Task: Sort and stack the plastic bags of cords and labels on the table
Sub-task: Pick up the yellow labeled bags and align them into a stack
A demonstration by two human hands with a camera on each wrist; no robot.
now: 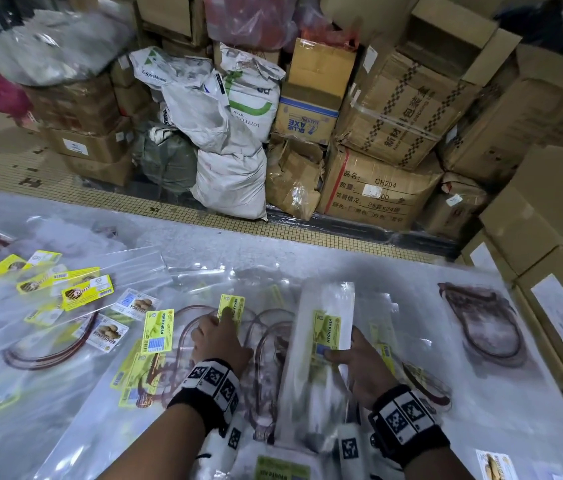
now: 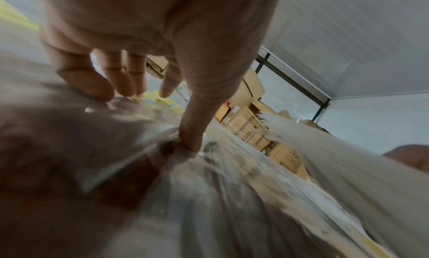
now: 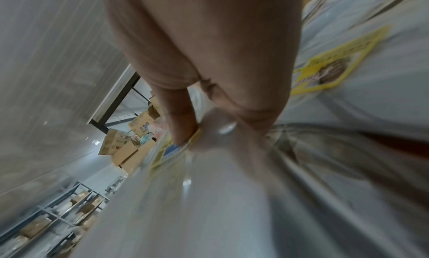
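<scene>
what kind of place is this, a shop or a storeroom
Most likely a storeroom or packing room: stacked cardboard boxes and white sacks fill the floor, and the table is covered with bagged cords and labels.

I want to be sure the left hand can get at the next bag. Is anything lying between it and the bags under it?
Nothing visible. The left hand already rests on the spread bags, fingertips on a green label. The right hand pinches a separate lifted bag beside it, not over the left hand.
</scene>
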